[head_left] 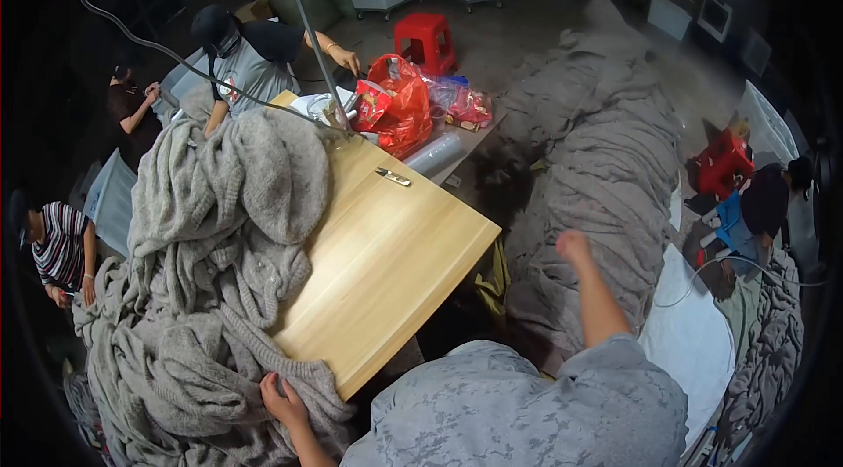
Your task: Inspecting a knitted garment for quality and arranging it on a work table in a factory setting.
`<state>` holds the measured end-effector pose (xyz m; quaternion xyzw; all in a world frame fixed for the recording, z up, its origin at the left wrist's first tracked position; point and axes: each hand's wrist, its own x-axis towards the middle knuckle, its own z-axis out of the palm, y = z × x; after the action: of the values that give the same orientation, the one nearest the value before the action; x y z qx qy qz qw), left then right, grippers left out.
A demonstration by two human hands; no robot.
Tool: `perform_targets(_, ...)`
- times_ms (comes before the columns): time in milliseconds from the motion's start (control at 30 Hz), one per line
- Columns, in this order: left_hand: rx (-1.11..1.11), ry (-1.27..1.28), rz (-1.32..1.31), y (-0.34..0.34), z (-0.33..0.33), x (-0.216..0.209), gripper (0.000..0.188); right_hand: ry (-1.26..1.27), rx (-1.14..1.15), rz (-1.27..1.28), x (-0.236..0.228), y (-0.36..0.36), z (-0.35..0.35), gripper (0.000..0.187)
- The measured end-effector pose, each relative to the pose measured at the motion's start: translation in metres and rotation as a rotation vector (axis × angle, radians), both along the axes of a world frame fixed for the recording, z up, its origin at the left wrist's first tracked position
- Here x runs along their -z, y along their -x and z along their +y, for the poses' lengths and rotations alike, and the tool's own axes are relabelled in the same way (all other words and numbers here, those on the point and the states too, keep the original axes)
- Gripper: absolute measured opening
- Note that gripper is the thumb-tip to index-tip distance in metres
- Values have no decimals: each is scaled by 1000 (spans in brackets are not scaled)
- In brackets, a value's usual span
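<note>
At the near end of a heaped grey knitted fabric (233,177), my left hand (283,401) rests against the knit by the wooden tabletop's near corner. Its thumb and a finger show stretched apart; the other fingers are partly hidden. My right hand (576,247) is curled closed over a long pile of grey knitwear (606,151) to the right of the table. Whether it pinches any of that knit cannot be made out. On the pale wooden tabletop (395,247) lies a pair of small thread snips (392,177).
A red plastic bag (402,107) and a clear plastic roll (435,153) sit past the table's far edge. A metal pole (312,28) rises there. Beyond stands a red stool (426,43). Co-workers are at left, far left and right; one person's hand (344,60) reaches near the bag.
</note>
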<state>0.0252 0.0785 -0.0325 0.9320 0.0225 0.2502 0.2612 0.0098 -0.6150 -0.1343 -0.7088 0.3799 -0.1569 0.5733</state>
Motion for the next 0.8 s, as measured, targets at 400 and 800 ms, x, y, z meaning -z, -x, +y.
perform_targets(400,-162,-312,-224,29,-2,-56,40,596,-245,-202,-70,-69,165,17)
perform_targets(800,-284,151,113,30,16,-65,50,259,-917,-228,-177,-83,282,14)
